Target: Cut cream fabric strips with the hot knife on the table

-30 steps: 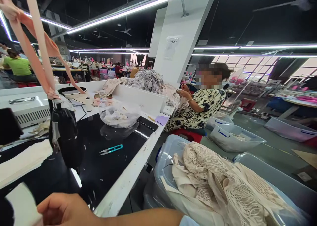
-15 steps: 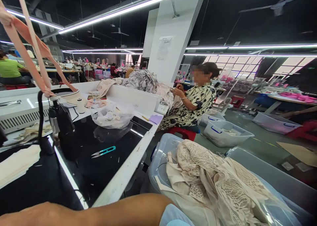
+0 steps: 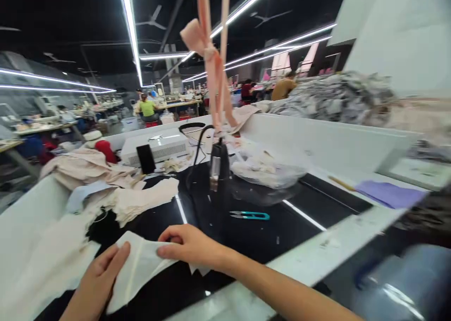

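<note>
L hand (image 3: 95, 283) lies along the left edge of white fabric piece (image 3: 141, 269), fingers straight; pinching or not, can't tell. R hand (image 3: 192, 246) pinches its top edge, low on black table (image 3: 278, 232). Teal snips (image 3: 250, 215) lie further right. 0.5 s ago: no piece in view, only R forearm across bottom.

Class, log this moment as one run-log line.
left hand: flat on cream fabric piece | right hand: on same piece | snips: on black table
</note>
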Demonstrator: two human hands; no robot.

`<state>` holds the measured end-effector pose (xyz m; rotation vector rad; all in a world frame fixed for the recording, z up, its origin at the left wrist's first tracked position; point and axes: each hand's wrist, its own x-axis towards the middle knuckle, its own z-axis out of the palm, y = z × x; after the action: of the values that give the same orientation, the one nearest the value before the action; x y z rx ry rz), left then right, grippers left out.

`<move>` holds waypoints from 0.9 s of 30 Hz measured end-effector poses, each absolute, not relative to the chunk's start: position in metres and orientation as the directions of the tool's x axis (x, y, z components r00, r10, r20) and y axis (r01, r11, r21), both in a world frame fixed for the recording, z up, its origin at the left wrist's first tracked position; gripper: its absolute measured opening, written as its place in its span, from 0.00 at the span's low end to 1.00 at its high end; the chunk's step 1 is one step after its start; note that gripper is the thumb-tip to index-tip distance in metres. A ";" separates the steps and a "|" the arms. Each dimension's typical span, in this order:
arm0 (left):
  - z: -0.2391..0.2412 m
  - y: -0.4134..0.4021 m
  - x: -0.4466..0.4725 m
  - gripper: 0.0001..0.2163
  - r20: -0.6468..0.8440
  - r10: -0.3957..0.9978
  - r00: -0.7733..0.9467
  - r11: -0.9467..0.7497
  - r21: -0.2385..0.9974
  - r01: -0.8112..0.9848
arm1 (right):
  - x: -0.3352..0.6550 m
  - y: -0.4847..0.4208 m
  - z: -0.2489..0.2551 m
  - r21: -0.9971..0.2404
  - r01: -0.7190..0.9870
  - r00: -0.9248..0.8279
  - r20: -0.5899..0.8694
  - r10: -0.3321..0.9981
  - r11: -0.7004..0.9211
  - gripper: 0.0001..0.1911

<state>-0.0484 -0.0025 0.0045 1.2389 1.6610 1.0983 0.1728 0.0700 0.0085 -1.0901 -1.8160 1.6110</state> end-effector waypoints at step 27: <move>0.004 0.179 -0.116 0.12 -0.136 0.947 -0.290 0.257 0.863 0.434 | 0.145 0.244 -0.008 -0.916 0.362 -0.130 0.131 0.983 0.170 0.11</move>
<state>-0.1163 0.1788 0.0040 1.2571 1.8494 0.9594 0.1451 0.2441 -0.0082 -1.3095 -1.6336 0.9620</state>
